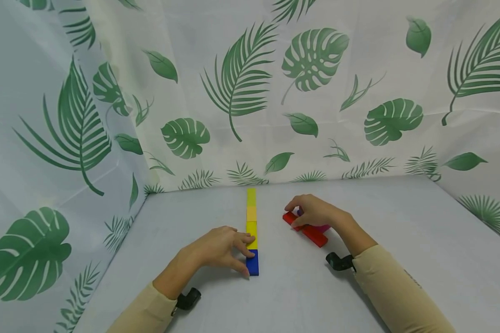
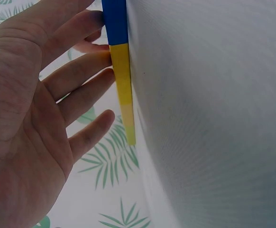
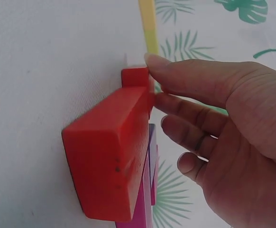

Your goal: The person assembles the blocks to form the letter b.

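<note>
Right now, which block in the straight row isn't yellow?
The blue block, at the near end by the left hand; all others are yellow blocks.

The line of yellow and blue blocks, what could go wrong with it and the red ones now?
The left hand has fingers against the blue block and the nearest yellow block, so a small push might make the line crooked. The right hand pinches the farther red block, with the nearer red block close by its end, so lifting one could knock the other. The pink block beside them might get bumped too.
</note>
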{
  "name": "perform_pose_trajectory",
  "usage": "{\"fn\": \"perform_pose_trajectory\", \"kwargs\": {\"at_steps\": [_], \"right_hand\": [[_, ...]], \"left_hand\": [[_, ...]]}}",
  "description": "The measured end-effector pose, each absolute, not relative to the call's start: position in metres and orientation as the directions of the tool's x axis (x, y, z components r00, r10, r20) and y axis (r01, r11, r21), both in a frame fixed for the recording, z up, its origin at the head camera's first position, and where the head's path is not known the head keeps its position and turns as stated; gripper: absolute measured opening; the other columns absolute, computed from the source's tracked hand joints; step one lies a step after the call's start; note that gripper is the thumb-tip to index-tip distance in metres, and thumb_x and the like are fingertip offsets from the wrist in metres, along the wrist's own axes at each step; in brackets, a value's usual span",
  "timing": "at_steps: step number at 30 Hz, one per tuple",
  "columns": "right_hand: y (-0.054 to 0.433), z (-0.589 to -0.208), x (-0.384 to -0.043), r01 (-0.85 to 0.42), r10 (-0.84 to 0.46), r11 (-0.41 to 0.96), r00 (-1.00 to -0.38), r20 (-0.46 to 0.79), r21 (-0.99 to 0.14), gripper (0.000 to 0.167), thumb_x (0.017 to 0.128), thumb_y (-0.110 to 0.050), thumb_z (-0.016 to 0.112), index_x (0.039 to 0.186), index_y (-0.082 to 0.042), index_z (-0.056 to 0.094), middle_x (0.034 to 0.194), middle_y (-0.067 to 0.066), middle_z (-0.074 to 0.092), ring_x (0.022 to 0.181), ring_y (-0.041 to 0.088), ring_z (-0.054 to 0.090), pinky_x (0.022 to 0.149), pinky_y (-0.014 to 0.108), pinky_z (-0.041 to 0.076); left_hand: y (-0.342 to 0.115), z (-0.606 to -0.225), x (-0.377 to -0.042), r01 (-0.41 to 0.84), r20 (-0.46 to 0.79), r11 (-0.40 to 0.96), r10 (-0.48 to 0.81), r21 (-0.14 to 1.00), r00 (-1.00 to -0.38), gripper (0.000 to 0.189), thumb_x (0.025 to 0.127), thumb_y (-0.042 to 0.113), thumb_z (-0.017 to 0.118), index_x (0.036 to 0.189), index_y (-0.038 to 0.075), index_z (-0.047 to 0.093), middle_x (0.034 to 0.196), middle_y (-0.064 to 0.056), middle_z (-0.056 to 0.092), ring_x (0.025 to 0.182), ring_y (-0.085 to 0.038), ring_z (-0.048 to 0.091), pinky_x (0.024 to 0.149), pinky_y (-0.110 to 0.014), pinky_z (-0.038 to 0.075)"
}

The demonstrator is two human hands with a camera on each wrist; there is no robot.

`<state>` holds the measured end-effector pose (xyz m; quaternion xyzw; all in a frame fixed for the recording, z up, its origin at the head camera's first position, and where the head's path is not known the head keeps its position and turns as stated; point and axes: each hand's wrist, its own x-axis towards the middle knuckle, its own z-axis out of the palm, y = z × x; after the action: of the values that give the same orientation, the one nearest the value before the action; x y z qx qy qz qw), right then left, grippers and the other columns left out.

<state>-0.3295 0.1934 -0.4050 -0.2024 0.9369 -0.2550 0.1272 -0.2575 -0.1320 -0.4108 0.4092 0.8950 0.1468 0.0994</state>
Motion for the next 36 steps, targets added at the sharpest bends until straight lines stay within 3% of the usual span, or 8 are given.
{"fn": "perform_pose_trajectory", "kwargs": {"at_steps": [8,24,36], "right_hand": [[0.189,-0.405,-0.33,-0.351,-0.474,0.778,-0.872,-0.121,-0.521,0.05,0.089,-0.017,0.083,0.136,-0.013,0.069,0.107,0.004,0.067,0.094,0.02,0.059,0.078,0.03,0.059],[0.186,-0.406,-0.33,-0.394,-0.518,0.731,-0.852,-0.077,-0.558,0.041,0.092,-0.012,0.079,0.132,-0.007,0.07,0.12,0.008,0.07,0.099,0.018,0.065,0.077,0.027,0.062],[0.175,-0.41,-0.327,-0.461,-0.55,0.736,-0.834,-0.042,-0.496,0.033,0.094,-0.016,0.078,0.126,-0.01,0.075,0.119,0.004,0.069,0.102,0.019,0.063,0.086,0.031,0.061]], "left_hand": [[-0.132,-0.41,-0.257,0.703,-0.049,0.617,0.763,0.353,-0.645,0.048,0.075,0.059,0.087,0.116,0.035,0.08,0.148,0.006,0.06,0.141,-0.008,0.053,0.119,-0.043,0.043],[-0.132,-0.41,-0.259,0.715,-0.049,0.604,0.775,0.352,-0.631,0.05,0.075,0.059,0.086,0.118,0.034,0.08,0.148,0.006,0.061,0.142,-0.006,0.053,0.12,-0.044,0.042],[-0.131,-0.408,-0.258,0.707,-0.067,0.614,0.77,0.351,-0.635,0.048,0.076,0.059,0.086,0.118,0.034,0.08,0.148,0.005,0.06,0.142,-0.007,0.053,0.121,-0.044,0.041]]}}
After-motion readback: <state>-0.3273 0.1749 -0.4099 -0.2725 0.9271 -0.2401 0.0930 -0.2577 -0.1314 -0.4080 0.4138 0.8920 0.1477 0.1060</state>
